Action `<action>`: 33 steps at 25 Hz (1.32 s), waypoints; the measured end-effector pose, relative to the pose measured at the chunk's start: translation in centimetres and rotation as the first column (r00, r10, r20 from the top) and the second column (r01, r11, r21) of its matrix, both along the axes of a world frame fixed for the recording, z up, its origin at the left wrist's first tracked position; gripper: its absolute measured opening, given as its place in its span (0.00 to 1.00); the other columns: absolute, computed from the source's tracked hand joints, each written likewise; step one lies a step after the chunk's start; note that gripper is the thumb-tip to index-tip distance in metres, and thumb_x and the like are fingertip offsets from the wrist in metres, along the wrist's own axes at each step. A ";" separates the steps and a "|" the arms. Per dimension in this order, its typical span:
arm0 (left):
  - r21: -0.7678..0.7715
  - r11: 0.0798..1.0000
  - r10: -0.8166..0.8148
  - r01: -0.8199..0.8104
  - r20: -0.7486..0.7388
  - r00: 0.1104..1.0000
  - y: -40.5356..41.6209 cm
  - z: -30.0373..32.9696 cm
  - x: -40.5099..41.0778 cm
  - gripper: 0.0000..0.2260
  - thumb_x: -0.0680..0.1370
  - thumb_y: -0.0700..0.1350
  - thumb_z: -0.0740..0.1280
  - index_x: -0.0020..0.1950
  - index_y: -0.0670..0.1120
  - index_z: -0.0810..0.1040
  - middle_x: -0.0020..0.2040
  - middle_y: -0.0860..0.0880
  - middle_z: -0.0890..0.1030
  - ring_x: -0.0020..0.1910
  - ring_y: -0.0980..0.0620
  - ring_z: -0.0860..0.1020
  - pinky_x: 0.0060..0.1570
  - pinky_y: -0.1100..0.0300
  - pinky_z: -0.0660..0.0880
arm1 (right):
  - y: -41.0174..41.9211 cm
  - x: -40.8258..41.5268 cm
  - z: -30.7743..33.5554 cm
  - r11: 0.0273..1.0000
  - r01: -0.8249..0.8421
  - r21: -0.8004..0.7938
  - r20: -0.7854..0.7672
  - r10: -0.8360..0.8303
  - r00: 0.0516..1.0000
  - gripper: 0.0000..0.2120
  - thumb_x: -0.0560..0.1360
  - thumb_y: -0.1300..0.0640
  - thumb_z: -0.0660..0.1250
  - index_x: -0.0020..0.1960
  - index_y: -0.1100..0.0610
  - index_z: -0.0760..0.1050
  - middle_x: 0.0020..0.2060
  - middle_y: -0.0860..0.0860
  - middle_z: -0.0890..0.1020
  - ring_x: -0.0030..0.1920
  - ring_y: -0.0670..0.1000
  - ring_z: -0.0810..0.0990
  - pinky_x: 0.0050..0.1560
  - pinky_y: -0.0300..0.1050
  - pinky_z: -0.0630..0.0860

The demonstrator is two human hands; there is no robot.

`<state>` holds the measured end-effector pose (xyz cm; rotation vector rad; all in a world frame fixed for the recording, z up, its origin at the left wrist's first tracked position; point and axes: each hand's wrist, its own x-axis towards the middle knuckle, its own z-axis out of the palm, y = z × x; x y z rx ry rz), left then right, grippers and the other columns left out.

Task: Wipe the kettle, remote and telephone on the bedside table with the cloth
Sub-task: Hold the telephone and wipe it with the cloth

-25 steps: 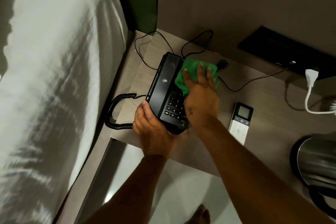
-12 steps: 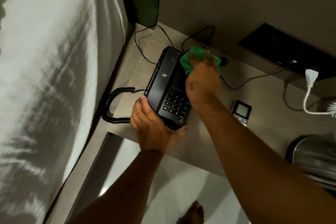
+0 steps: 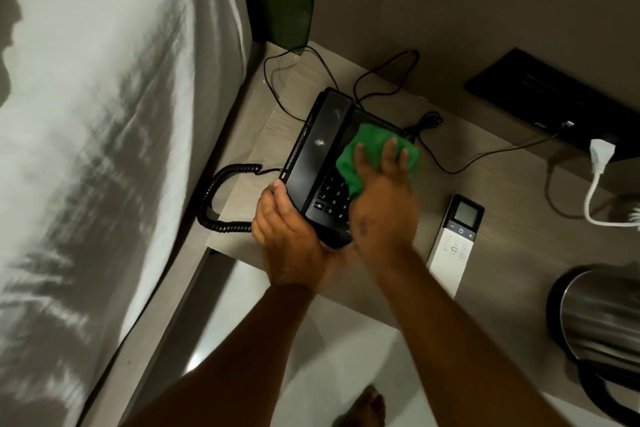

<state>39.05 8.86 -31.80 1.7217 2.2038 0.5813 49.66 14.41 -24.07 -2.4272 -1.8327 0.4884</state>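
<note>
A black telephone (image 3: 317,156) with its handset in the cradle lies on the wooden bedside table (image 3: 512,191). My left hand (image 3: 287,236) grips the phone's near left corner. My right hand (image 3: 384,204) presses a green cloth (image 3: 367,149) flat on the phone's right side, above the keypad, fingers spread over the cloth. A white remote (image 3: 455,244) with a small screen lies to the right of the phone. The steel kettle (image 3: 602,319) stands at the table's right edge, partly out of view.
A white bed (image 3: 104,149) fills the left side. The coiled handset cord (image 3: 221,198) hangs off the table's left edge, and thin black cables (image 3: 381,80) run behind the phone. A white plug and cord (image 3: 601,163) lie at the right. A bare foot (image 3: 367,406) shows below.
My right hand slid the green cloth from the phone's far top edge back toward me, over the area above the keypad. The left hand kept its hold on the phone's corner.
</note>
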 end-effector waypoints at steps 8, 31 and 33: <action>-0.020 1.000 -0.005 0.006 0.029 1.000 0.1 0.6 0.0 0.62 0.59 0.77 0.69 0.78 0.38 0.54 0.73 0.39 0.65 0.71 0.39 0.67 0.71 0.42 0.63 | 5.6 2.2 -0.4 0.997 -0.021 0.069 0.000 0.021 1.000 0.35 0.73 0.68 0.64 0.74 0.47 0.57 0.75 0.58 0.58 0.74 0.64 0.55 0.63 0.62 0.73; 0.020 1.000 0.013 -0.015 0.085 0.996 0.3 0.8 0.0 0.46 0.75 0.74 0.52 0.75 0.35 0.58 0.71 0.33 0.71 0.70 0.35 0.72 0.68 0.38 0.69 | 4.6 -4.4 1.5 0.949 -0.313 0.044 0.056 0.310 0.949 0.27 0.74 0.56 0.51 0.72 0.42 0.60 0.77 0.56 0.49 0.74 0.69 0.44 0.61 0.71 0.69; 0.019 1.000 -0.022 0.020 0.060 0.998 0.1 0.4 0.1 0.56 0.65 0.77 0.64 0.76 0.36 0.57 0.73 0.37 0.67 0.72 0.38 0.68 0.70 0.41 0.65 | 8.4 -3.5 1.8 0.966 -0.258 0.030 0.037 0.257 0.966 0.28 0.75 0.63 0.57 0.71 0.41 0.61 0.77 0.56 0.50 0.74 0.69 0.48 0.60 0.70 0.71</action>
